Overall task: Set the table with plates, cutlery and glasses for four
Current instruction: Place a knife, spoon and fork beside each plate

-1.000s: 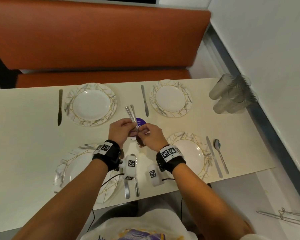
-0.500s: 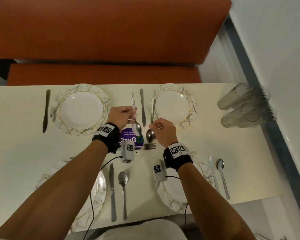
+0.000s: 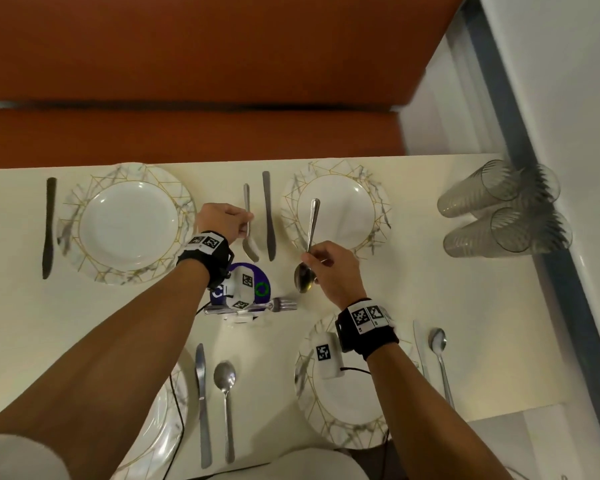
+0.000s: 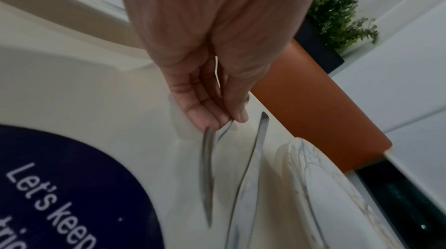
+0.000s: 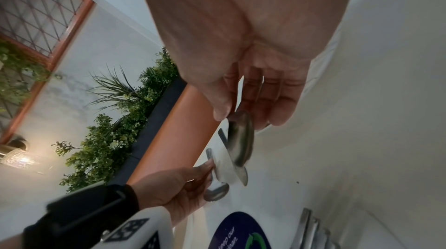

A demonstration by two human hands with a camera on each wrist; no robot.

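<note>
Head view: left hand (image 3: 222, 220) pinches a spoon (image 3: 249, 226) just beside the far knife (image 3: 268, 216) on the surface (image 3: 465, 289); right hand (image 3: 333, 271) pinches a second spoon (image 3: 309, 251) above the far right plate (image 3: 371, 188).

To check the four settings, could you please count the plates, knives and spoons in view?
Plates: 4
Table knives: 4
Spoons: 4, one in the left hand, one in the right hand
Total: 12
</note>
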